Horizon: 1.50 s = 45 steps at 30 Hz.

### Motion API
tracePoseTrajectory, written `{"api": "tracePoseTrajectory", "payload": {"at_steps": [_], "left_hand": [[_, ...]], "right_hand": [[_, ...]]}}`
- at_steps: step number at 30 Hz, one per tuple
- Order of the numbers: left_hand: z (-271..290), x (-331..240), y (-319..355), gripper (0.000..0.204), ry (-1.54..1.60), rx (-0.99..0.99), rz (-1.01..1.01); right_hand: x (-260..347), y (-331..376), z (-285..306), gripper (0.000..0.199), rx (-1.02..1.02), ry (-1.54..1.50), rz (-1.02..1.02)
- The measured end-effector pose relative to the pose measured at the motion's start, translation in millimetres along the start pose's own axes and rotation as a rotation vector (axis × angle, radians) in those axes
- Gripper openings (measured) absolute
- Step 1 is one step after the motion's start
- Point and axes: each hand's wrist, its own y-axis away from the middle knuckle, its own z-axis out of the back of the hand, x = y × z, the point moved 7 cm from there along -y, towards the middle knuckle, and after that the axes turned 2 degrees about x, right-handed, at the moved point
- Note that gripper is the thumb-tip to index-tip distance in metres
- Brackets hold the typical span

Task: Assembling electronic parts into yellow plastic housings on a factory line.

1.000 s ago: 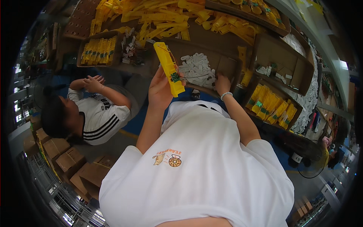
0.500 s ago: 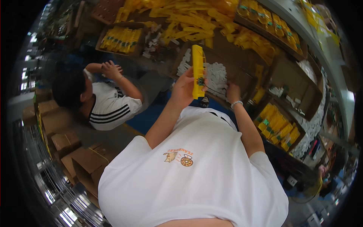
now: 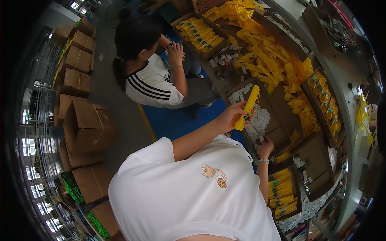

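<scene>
My left hand [image 3: 232, 117] is closed around a long, narrow yellow plastic casing [image 3: 252, 100], tilted over a cardboard tray of small white plastic pieces [image 3: 261, 119]. Some small dark and green parts show at the casing's lower end, beside my fingertips. From there a thin dark wire [image 3: 256, 130] runs down to my right hand [image 3: 266, 147]. The right fingers are pinched at the wire's far end, by the near side of the white pieces; whatever is fixed to that end is too small to tell.
A pile of yellow plastic parts [image 3: 267, 66] lies beyond the tray. Boxes of yellow casings stand at the far left [image 3: 201, 34], right [image 3: 327, 104] and near right [image 3: 283, 190]. A seated co-worker [image 3: 155, 76] is at left, with stacked cartons [image 3: 90, 128] behind.
The whole view has turned, so the tray and co-worker sit elsewhere in it. The casing leans more now. My left hand still holds it and the wire still reaches my right hand.
</scene>
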Motion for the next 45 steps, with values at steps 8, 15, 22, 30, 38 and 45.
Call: {"api": "tracePoseTrajectory", "payload": {"at_steps": [8, 15, 22, 30, 38, 45], "left_hand": [[-15, 3, 7, 0.047, -0.061, -0.089, -0.110], [-44, 34, 12, 0.047, -0.070, -0.126, -0.195], [-89, 61, 18, 0.040, -0.023, -0.063, -0.250], [-151, 63, 26, 0.035, -0.189, -0.103, -0.424], [-212, 64, 35, 0.039, -0.496, -0.229, -0.488], [-250, 77, 43, 0.042, -0.559, -0.123, -0.528]], "right_hand": [[38, 19, 58, 0.034, 0.102, -0.173, 0.259], [49, 32, 93, 0.025, 0.079, -0.598, 0.331], [55, 58, 140, 0.026, 0.090, -0.788, 0.256], [130, 100, 205, 0.019, 0.159, -0.659, 0.511], [217, 146, 266, 0.020, 0.345, -1.003, 0.876], [219, 165, 272, 0.023, 0.299, -0.819, 0.796]]}}
